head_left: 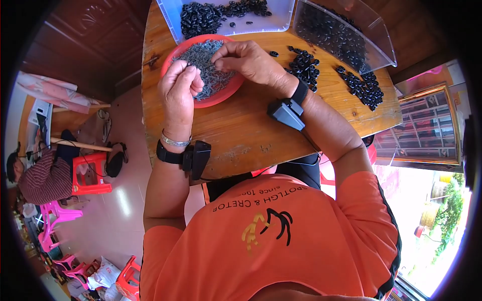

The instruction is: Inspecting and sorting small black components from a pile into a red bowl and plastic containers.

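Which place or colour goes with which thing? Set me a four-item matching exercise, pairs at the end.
1. bowl
2. grey pieces
3. bracelet
4. right hand

A. around the left wrist
B. over the bowl's right side
C. red
D. heaped in the bowl

Pairs: 1-C, 2-D, 3-A, 4-B

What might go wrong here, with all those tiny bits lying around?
The right wrist sits close to a loose black pile, so a careless sweep might scatter it. The other black pile lies near the edge of the table, where pieces could drop off. Both hands work at the red bowl; a knock might spill its small grey pieces.
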The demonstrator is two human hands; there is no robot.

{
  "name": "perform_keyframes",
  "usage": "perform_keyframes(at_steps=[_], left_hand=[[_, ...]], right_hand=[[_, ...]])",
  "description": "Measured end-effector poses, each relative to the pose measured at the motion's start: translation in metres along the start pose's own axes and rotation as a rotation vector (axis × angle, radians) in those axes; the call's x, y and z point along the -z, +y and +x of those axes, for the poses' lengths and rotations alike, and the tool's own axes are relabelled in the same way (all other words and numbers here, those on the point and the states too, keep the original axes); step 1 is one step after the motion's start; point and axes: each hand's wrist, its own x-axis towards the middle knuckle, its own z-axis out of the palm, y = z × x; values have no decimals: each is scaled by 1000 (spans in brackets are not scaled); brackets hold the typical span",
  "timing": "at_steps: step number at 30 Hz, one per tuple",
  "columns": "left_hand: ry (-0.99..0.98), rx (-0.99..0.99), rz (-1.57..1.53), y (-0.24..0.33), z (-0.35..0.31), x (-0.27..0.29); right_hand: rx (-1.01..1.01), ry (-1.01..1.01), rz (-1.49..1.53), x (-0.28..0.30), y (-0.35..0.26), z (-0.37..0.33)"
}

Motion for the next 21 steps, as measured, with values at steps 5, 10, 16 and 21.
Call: perform_keyframes(at_steps=[5,10,16,21], left_hand=[[-83,35,79,-2,1,0],[-132,75,158,-4,-2,-2],[-158,-15,315,-4,-6,-7],[-226,-92,483,-6,-6,-6]], right_hand=[[-45,-41,275,5,-5,-3],[67,-11,200,2,-19,-6],[135,-7,-33,6,-31,-12],[135,-32,-65,5,-37,-14]])
